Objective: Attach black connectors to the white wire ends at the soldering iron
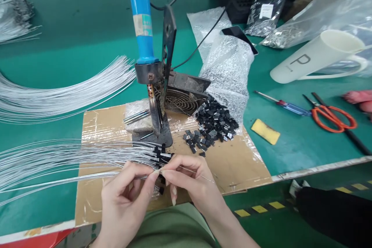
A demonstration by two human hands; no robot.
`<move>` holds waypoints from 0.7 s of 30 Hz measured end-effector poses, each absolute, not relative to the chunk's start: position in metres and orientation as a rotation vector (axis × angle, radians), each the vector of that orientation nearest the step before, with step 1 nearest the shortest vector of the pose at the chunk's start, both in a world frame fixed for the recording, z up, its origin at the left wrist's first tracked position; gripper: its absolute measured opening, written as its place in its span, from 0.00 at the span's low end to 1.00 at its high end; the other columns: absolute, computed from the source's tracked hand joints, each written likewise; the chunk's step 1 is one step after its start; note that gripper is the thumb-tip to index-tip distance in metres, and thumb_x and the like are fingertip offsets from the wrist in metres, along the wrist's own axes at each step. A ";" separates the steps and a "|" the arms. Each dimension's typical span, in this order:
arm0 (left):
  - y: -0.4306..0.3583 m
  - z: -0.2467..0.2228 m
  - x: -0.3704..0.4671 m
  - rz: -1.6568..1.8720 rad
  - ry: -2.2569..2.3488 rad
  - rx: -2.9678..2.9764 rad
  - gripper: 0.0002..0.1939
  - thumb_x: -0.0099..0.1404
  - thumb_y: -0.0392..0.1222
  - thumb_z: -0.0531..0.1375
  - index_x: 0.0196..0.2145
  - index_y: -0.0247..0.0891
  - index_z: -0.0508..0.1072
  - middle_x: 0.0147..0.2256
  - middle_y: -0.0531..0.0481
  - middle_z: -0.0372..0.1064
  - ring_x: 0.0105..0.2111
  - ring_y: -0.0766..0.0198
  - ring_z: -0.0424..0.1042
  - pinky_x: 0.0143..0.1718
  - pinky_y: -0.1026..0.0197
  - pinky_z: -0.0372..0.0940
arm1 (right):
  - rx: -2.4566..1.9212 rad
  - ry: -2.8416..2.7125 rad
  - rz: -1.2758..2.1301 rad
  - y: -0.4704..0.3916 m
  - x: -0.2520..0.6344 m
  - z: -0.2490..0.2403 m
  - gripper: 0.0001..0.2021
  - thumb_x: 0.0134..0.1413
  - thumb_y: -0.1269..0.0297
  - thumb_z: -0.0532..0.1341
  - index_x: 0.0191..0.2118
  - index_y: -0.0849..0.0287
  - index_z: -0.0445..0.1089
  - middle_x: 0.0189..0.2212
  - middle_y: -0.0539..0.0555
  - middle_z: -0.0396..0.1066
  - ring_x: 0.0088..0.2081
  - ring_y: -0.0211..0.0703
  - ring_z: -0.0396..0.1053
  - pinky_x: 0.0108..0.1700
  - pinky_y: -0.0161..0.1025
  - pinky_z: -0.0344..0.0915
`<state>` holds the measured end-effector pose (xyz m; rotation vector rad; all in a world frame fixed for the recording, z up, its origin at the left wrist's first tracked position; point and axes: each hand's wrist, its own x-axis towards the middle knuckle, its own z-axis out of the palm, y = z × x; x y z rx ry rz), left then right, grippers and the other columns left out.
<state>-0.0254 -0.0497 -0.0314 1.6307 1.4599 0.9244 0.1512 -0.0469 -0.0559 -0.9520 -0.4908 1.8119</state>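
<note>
Both hands meet over the front of the cardboard, fingertips touching. My left hand [128, 193] is closed in a pinch at the end of thin white wire [95, 176] that runs in from the left. My right hand [192, 174] pinches at the same spot, and a thin silvery wire [200, 175] passes through its fingers. What lies between the fingertips is too small to make out. Just behind them rests a bundle of white wires [72, 155] with black connectors [159, 153] on their ends. Above stands a blue-handled soldering iron [141, 15], tip down in a metal stand [169, 42].
A pile of small black parts [216, 122] lies on the cardboard [232, 170], beside a dirty fan [183, 93] and bubble wrap [229, 69]. More white wires [64, 99] lie left. Rightward are a yellow sponge [265, 131], screwdriver [290, 106], orange-handled scissors [331, 118] and mug [316, 58].
</note>
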 end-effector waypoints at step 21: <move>-0.055 -0.031 -0.010 1.009 1.605 1.384 0.07 0.69 0.40 0.67 0.32 0.40 0.79 0.27 0.54 0.73 0.25 0.68 0.68 0.27 0.66 0.60 | -0.934 -0.397 1.745 -0.054 0.138 -0.059 0.10 0.55 0.57 0.76 0.32 0.58 0.84 0.23 0.48 0.76 0.16 0.32 0.70 0.21 0.30 0.73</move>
